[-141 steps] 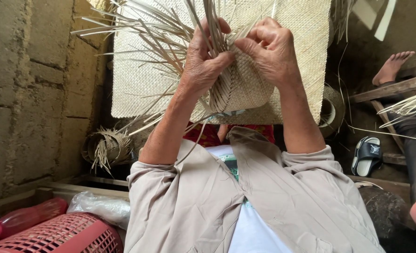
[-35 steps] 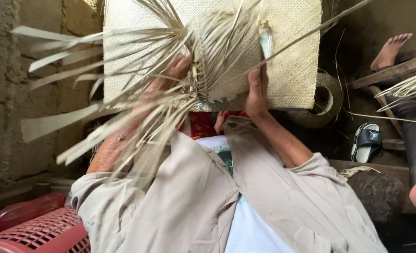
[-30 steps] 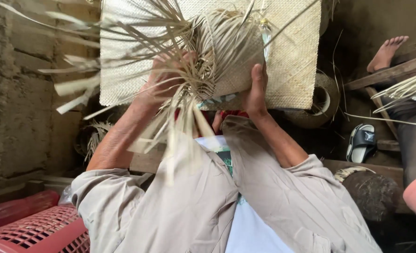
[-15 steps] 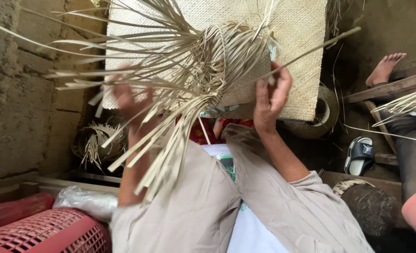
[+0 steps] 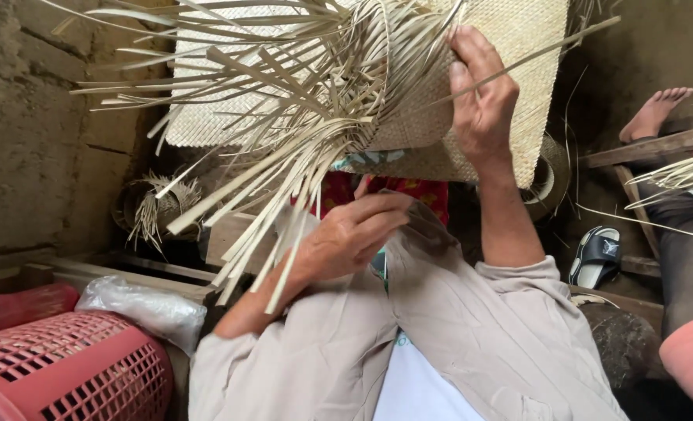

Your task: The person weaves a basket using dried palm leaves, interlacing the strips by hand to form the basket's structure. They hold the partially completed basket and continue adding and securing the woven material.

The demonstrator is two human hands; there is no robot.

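- Now, my right hand (image 5: 483, 97) is closing its grip on the woven edge of the half-made basket (image 5: 409, 125), fingers curling over the top of the weave and the thumb pressing from my side; I am holding it up in front of me, above my lap.
- My left hand (image 5: 350, 238) is hanging lower, fingers loosely bent and half open; it is brushing the hanging ends of the loose strips (image 5: 284, 210), and I cannot tell whether any strip is actually pinched between the fingers.
- I am judging the basket as light and springy: the plaited part looks firm enough to take a squeeze, so the finished weave near the rim is the place to hold.
- I am reckoning the unwoven strips are thin, dry and flexible, likely to crease or split if bent sharply, and smooth enough to slide out of a slack pinch; they are better gathered near where they leave the weave than at their tips.
- Those strips are fanning out to my left and down over my left forearm.
- Behind the basket a flat woven mat (image 5: 518, 70) is leaning upright.
- Further out, a red plastic basket (image 5: 65, 370) is sitting low at my left, with a clear plastic bag (image 5: 140, 308) beside it, and another person's bare foot (image 5: 658, 113) is resting at my right near a dark sandal (image 5: 596, 253).
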